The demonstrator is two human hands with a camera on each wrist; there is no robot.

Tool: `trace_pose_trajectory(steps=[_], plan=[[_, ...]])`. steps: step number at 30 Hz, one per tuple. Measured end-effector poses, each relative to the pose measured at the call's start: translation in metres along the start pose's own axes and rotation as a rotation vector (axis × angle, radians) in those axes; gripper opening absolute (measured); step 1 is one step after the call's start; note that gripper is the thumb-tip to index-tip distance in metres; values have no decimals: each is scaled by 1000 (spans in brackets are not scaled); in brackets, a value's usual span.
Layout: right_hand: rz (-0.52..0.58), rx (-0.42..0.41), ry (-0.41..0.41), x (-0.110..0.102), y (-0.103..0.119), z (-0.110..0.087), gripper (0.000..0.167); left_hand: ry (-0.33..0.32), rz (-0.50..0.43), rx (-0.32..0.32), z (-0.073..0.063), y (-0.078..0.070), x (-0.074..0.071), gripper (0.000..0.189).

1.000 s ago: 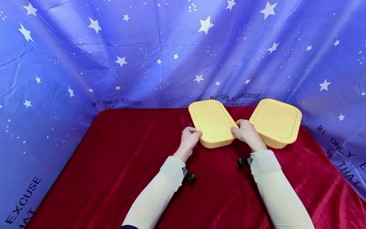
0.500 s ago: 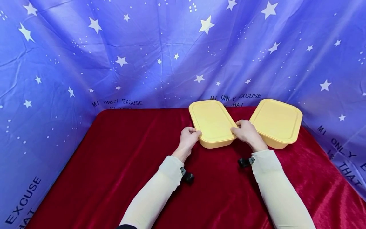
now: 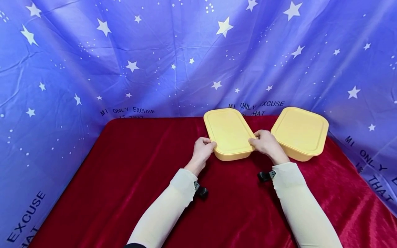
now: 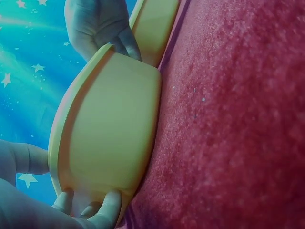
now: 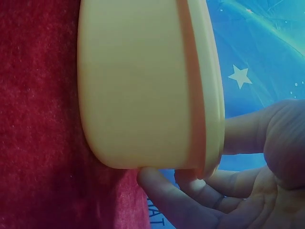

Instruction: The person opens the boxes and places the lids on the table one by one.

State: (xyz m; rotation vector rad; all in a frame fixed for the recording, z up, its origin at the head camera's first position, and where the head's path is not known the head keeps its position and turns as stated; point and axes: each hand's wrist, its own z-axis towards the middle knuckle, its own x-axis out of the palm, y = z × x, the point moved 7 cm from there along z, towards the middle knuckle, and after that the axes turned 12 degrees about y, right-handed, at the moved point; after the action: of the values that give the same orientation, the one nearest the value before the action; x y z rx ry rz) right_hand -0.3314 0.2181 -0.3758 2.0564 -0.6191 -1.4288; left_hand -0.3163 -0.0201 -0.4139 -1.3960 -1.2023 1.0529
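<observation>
A yellow lidded food container [image 3: 229,131] sits near the back of the red-covered table, its lid on. My left hand [image 3: 202,151] grips its left side close to the front corner, thumb on the lid edge. On the opposite side my right hand [image 3: 266,143] holds it the same way, thumb over the rim. In the left wrist view, fingertips [image 4: 112,202] press the wall of the container [image 4: 109,124] below the rim. The right wrist view shows a thumb at the lid's edge and fingers [image 5: 152,179] against the side of the container [image 5: 138,86].
A second yellow lidded container [image 3: 301,132] stands to the right, just beyond my right hand. Dark red velvet cloth [image 3: 124,179] covers the table. A blue curtain with stars [image 3: 173,44] hangs behind the table's back edge and along both sides.
The held container has shifted very slightly left, and both hands have moved with it. The second container stays in place.
</observation>
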Motion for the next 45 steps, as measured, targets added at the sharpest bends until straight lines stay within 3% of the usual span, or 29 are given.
trace_pose_trajectory(steps=[24,45], plan=[[-53,-10,-18,5,6,2,43,-6,-3,-8,-2,1,-11,18],[-7,-11,-15,12,11,1,39,-8,-3,-13,-6,1,-19,17]])
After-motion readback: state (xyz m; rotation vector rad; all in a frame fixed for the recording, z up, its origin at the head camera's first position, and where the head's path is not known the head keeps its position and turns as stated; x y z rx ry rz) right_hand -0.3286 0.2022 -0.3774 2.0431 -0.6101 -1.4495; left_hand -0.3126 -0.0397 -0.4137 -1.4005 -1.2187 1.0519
